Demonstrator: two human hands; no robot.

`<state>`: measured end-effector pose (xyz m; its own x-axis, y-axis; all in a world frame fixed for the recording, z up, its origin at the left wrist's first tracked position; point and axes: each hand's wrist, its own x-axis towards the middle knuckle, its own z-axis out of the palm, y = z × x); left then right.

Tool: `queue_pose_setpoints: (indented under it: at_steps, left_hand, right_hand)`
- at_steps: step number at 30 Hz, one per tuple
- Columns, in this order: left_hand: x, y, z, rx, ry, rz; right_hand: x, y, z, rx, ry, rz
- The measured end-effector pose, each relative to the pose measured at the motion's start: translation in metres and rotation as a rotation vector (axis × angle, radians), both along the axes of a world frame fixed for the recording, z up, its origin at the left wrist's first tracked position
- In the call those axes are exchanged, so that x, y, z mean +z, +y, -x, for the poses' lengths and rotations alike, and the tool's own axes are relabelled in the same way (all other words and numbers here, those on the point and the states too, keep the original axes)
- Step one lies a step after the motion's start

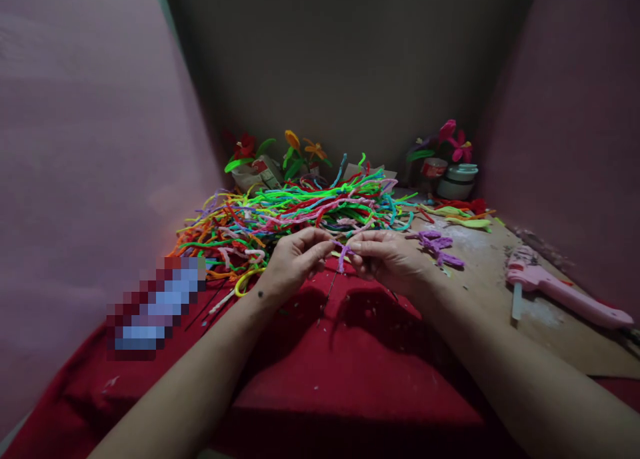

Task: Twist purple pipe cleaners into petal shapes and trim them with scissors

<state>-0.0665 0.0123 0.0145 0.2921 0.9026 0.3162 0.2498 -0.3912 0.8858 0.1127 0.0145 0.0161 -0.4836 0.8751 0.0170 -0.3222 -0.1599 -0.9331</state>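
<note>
Between my two hands is a purple pipe cleaner (pixel 342 258), bent or twisted, with a short end hanging down. My left hand (pixel 301 258) pinches one side of it between thumb and forefinger. On the other side my right hand (pixel 381 254) grips it with closed fingertips. A thin dark stem runs down below the purple piece; whether it is joined to it I cannot tell. To the right of my right hand, a few shaped purple pipe-cleaner pieces (pixel 440 247) lie on a brown board.
A large heap of coloured pipe cleaners (pixel 320 209) lies behind my hands. On the brown board (pixel 565 352) at right rests a pink glue gun (pixel 570 292). Pipe-cleaner flowers (pixel 457 142) and a lidded jar (pixel 457 181) stand along the back. Red cloth (pixel 350 379) covers the table.
</note>
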Motion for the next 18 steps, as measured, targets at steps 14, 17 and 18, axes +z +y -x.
queue_pose_setpoints:
  at_steps: [14, 17, 18]
  left_hand:
    - [0.005, -0.006, 0.007, -0.463, -0.234, 0.707]
    - [0.006, -0.008, 0.002, -0.340, -0.076, 0.599]
    - [0.006, -0.008, 0.001, -0.261, 0.038, 0.478]
  right_hand:
    - [0.009, -0.015, 0.004, -0.305, -0.641, -1.057]
    - [0.008, -0.016, 0.005, -0.363, -0.687, -1.104]
    - [0.006, -0.016, 0.007, -0.388, -0.721, -1.096]
